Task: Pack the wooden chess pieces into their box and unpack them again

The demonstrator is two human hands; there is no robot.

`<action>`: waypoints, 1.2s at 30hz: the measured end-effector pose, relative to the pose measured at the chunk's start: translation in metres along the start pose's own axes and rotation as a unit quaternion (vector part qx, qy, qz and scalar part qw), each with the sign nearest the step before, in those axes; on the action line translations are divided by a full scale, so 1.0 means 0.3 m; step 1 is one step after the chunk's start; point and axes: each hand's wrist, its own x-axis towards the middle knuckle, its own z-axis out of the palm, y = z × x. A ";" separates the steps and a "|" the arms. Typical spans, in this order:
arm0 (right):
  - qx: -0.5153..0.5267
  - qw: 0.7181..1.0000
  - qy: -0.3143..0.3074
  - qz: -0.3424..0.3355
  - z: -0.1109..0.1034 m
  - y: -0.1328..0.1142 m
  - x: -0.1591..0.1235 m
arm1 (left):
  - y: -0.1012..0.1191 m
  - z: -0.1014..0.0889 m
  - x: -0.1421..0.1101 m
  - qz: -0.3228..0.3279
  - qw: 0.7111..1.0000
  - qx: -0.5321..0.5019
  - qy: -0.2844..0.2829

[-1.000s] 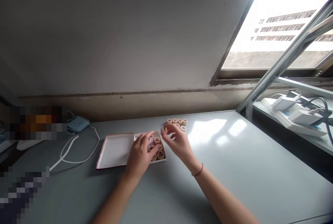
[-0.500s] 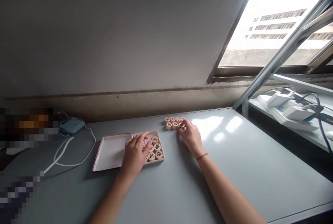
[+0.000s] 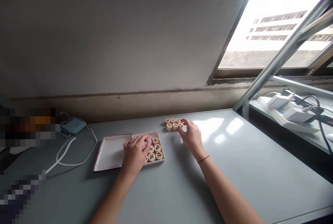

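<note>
My left hand (image 3: 135, 149) rests over the inner side of a shallow open box (image 3: 163, 151), its thumb and index fingertip drawn close together. Whatever lies between those fingertips is too small to make out. Round wooden Chinese chess pieces (image 3: 159, 155) with black characters sit in the box, beside a red-marked one (image 3: 155, 140). Part of a pink-lined printed sheet shows under my fingers. On the desk, my right hand (image 3: 191, 135) has thumb and fingers apart at the right end of two rows of red-marked pieces (image 3: 175, 125), partly covering them.
The box's lid (image 3: 110, 152) lies open at its left. Farther left are a blue device (image 3: 73, 125) and a white cable (image 3: 62, 149) on the grey desk (image 3: 247, 168). A wall stands behind. At right, a metal-framed shelf holds a power strip with plugs (image 3: 299, 113).
My right hand's fingers have spread and come away a little from the front-row end piece, which now shows more plainly. My left thumb and index fingertip have come closer together.
</note>
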 end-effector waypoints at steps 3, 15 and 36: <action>0.112 0.991 -0.065 -0.023 -0.015 -0.072 -0.044 | 0.027 -0.012 0.026 -0.035 0.997 0.025 -0.061; 0.206 0.956 -0.207 -0.034 0.042 -0.169 -0.161 | 0.063 0.040 0.052 -0.019 0.988 0.068 -0.138; 0.144 0.977 0.071 -0.139 -0.020 -0.087 -0.081 | 0.051 -0.014 0.034 -0.156 0.912 -0.380 0.006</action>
